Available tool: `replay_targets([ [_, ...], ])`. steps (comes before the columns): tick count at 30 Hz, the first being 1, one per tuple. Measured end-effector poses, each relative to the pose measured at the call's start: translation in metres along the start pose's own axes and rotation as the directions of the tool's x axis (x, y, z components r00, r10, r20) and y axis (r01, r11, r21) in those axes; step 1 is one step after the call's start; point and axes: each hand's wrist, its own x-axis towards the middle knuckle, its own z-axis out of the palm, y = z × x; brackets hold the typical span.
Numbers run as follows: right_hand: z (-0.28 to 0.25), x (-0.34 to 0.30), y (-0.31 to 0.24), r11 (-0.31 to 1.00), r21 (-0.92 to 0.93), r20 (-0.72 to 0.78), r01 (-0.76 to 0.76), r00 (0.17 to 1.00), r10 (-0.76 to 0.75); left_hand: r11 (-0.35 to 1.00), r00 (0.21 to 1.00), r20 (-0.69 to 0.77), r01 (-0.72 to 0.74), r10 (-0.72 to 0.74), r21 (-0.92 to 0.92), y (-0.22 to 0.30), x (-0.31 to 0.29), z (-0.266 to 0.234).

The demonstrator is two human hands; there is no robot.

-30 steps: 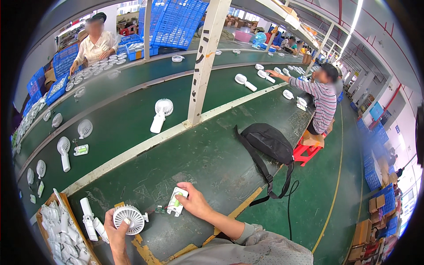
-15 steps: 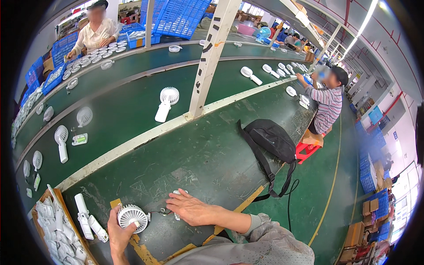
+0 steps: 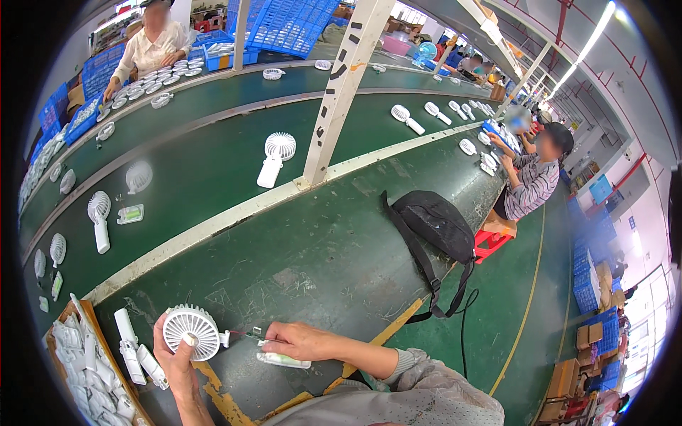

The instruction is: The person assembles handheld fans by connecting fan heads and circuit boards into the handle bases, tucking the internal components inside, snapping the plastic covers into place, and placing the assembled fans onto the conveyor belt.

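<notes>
In my left hand (image 3: pixel 174 369) is a round white fan head (image 3: pixel 206 332) with a ribbed grille. The thumb, with a white covering on its tip, presses the centre and the fingers wrap the rim. Thin wires (image 3: pixel 244 334) run from the fan head to the right. At their other end, my right hand (image 3: pixel 302 341) has its fingers bent together over a white handle half (image 3: pixel 285 361), with something pale green inside. Its fingertips hide where the wires join. Left of my left hand lie several white handle shells (image 3: pixel 135 349).
A cardboard box (image 3: pixel 106 323) full of white plastic parts stands at the near left. A black bag (image 3: pixel 435 221) lies on the bench at right. Beyond a white rail and post (image 3: pixel 341 99), a green belt carries several white fans (image 3: pixel 279 153). Co-workers sit at far left and right.
My left hand has raised the fan head and turned its grille more toward me. The right hand's fingers have gone from spread flat to bent together, and more of the handle half shows.
</notes>
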Motion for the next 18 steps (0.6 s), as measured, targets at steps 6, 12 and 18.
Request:
replay_targets([
  [6, 0.022, 0.003, 0.012, 0.746, 0.65, 0.229, -0.148, 0.973, -0.007, 1.0, 0.999, -0.023, -0.023, 0.023, -0.019, -0.001, 0.003, -0.003],
  [12, 0.018, 0.002, 0.004, 0.636, 0.732, 0.302, -0.243, 0.953, 0.017, 0.998, 0.996, -0.083, -0.022, 0.018, -0.055, -0.002, -0.002, -0.01],
  [18, 0.014, 0.009, 0.015, 0.421, 0.869, 0.231, -0.26, 0.966, 0.118, 0.998, 1.0, -0.006, -0.016, 0.016, -0.067, 0.015, -0.015, -0.004],
])
